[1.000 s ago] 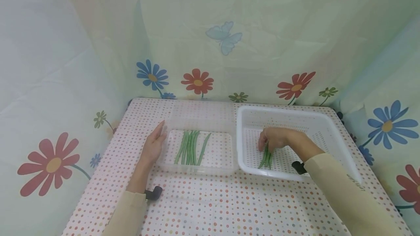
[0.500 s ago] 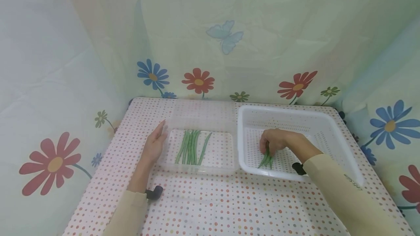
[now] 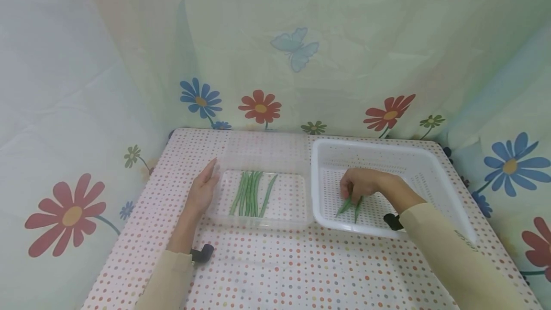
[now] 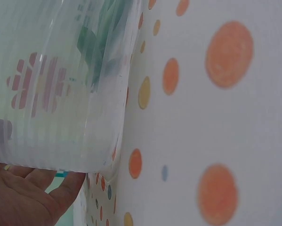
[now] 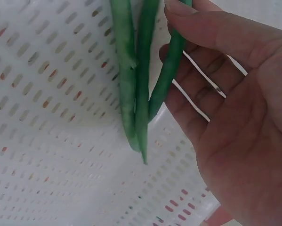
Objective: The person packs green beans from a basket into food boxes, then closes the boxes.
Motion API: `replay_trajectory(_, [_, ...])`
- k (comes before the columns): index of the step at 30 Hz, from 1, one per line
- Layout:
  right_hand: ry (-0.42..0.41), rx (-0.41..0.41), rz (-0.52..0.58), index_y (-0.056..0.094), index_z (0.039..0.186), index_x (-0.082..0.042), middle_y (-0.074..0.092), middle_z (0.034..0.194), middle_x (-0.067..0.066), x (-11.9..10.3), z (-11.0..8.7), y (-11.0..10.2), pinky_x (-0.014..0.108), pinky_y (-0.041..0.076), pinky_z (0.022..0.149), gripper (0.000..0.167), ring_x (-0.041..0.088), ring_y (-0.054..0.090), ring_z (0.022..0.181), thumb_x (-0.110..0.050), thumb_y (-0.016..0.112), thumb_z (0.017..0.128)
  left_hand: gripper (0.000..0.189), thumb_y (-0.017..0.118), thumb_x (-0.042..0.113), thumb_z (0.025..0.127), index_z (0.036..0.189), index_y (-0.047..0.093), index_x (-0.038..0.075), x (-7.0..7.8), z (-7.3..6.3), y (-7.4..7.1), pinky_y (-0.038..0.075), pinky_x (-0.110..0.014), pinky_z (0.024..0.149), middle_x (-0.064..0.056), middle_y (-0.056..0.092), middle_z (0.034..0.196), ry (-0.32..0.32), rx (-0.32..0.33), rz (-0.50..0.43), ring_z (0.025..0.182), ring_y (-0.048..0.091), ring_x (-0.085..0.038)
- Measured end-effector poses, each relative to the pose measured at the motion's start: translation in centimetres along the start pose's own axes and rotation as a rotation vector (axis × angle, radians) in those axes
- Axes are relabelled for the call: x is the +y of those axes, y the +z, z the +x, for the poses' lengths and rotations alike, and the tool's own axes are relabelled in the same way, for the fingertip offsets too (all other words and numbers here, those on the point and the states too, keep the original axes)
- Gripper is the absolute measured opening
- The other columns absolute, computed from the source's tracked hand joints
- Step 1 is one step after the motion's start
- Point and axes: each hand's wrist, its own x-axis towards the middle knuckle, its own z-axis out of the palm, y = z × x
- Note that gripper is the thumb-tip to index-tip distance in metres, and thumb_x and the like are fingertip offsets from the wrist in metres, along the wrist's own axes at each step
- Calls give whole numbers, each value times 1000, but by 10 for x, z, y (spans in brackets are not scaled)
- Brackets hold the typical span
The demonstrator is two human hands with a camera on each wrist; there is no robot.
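Observation:
My right hand (image 3: 361, 183) reaches into the white perforated basket (image 3: 317, 195). Its thumb and fingertips pinch a green bean (image 5: 173, 63) in the right wrist view. Two more green beans (image 5: 125, 75) lie beside it on the basket's slotted surface. My left hand (image 3: 200, 194) rests with extended fingers against the left side of a clear plastic container (image 3: 267, 225). Inside that container several green beans (image 3: 248, 195) lie side by side, and one bean (image 3: 269, 196) slants a little apart on the right. The container's wall (image 4: 60, 132) fills the upper left of the left wrist view.
The container's raised clear lid (image 3: 267, 143) stretches behind it. Both containers stand side by side on a dotted tablecloth (image 3: 275, 271). A flower-printed curtain (image 3: 344, 51) closes off the back and sides.
The beans under my right hand have spread apart, their lower ends now pointing left and right. That hand has barely shifted, and my left hand stays still.

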Motion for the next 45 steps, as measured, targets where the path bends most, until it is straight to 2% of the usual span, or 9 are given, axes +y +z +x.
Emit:
replay_trajectory(7, [-68,16,56,71,84,-7,72,85,2,-8,-3,-16,28,54,73,17,14,62,79,8,79,80,53,39,32,113,165,28,36,-1,1,0,15,-48,134,7,28,172,-6,15,7,162,16,-17])
replay_trajectory(14, [-236,56,155,72,90,-3,71,86,3,-20,-9,-31,28,56,75,10,15,61,81,4,76,84,54,39,34,113,165,27,34,-3,1,0,15,-49,134,7,27,172,-3,10,16,163,16,-18])
replay_trajectory(17, [-278,93,216,73,92,-5,73,89,8,-28,-11,-37,28,58,76,8,16,63,82,2,77,88,54,38,34,113,166,27,33,-2,1,0,15,-49,134,7,26,173,1,15,23,163,16,-18])
replay_trajectory(22, [-289,143,294,75,98,-8,75,95,10,-41,-12,-43,29,61,80,11,19,68,86,-2,78,90,54,38,35,113,165,27,36,-2,0,1,14,-50,134,8,26,173,-9,21,29,163,16,-18])
replay_trajectory(28, [-310,180,323,75,115,-5,74,100,11,-60,-9,-46,32,64,79,26,24,73,91,-5,80,89,53,39,34,113,164,28,36,0,0,2,15,-48,134,7,27,172,-17,23,21,162,17,-17])
replay_trajectory(32, [-303,214,324,71,120,-6,73,106,12,-78,-5,-46,36,66,79,31,24,73,91,-7,79,91,53,39,34,113,164,29,36,0,0,2,15,-48,134,8,27,172,-16,24,17,162,17,-16])
replay_trajectory(39, [-331,294,294,67,119,-6,72,107,13,-110,8,-42,37,67,75,30,22,74,91,-6,79,92,54,39,34,113,165,27,33,0,0,2,15,-49,134,7,27,172,-13,19,17,162,16,-17])
replay_trajectory(45, [-349,327,339,65,118,-2,71,101,15,-132,22,-31,35,67,74,27,22,74,88,-2,76,93,53,39,33,113,165,28,35,0,0,1,15,-48,134,7,28,172,-4,13,19,162,16,-17])
